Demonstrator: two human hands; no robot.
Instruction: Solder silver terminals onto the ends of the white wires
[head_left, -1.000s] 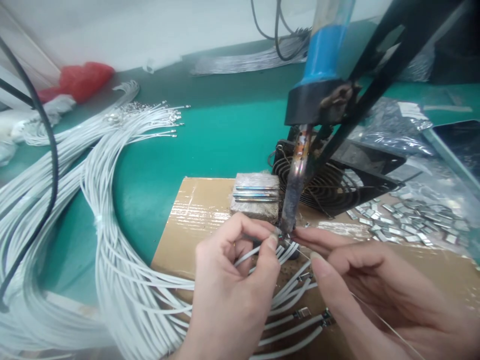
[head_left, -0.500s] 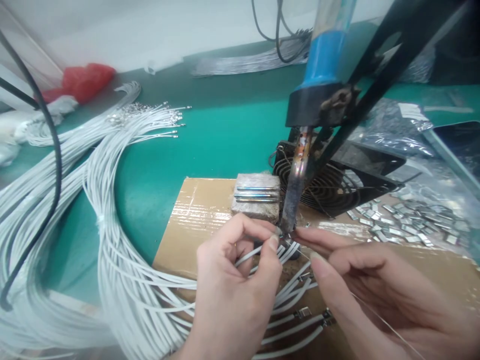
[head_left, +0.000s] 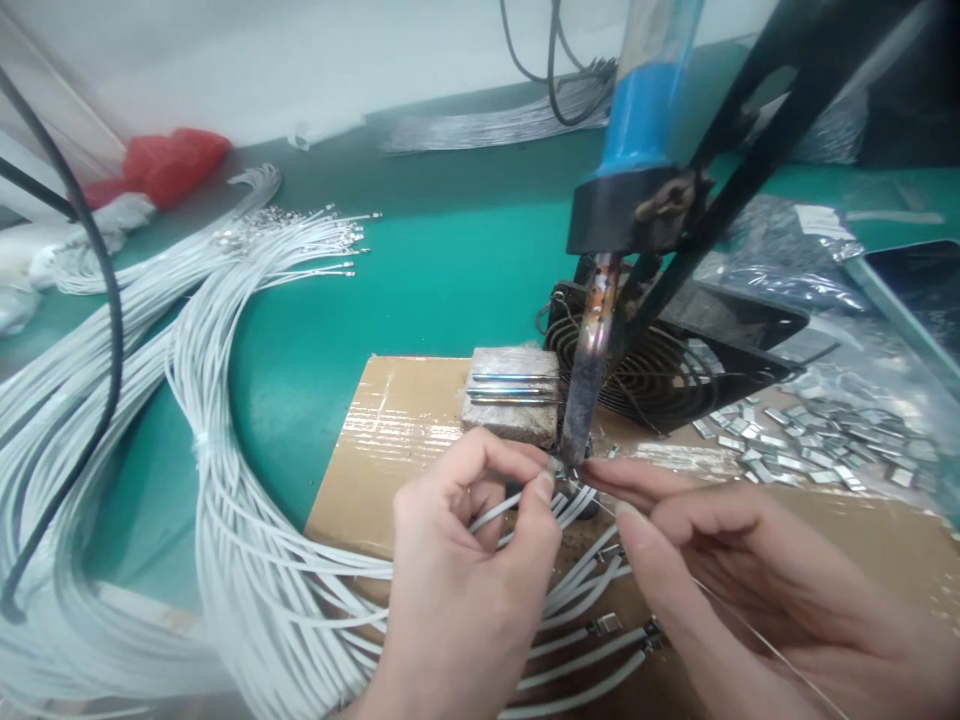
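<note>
My left hand [head_left: 465, 560] pinches the end of a white wire [head_left: 491, 516] between thumb and forefinger, right under the tip of a fixed soldering iron [head_left: 589, 385] with a blue handle. My right hand [head_left: 742, 570] pinches a thin solder wire [head_left: 739, 625] and holds its end at the same tip. The fingertips of both hands nearly meet below the iron. More white wires [head_left: 585, 575] with metal terminals lie on the cardboard sheet [head_left: 397, 420] beneath my hands.
A large bundle of white wires [head_left: 187, 400] curves over the green table at the left. A small grey block [head_left: 514, 395] and a black fan [head_left: 675, 365] sit behind the iron. Several loose metal terminals [head_left: 810, 450] lie at the right. A red bag [head_left: 165, 160] rests far left.
Almost nothing has moved; both hands stay pinched at the iron's tip, and the view has shifted very slightly.
</note>
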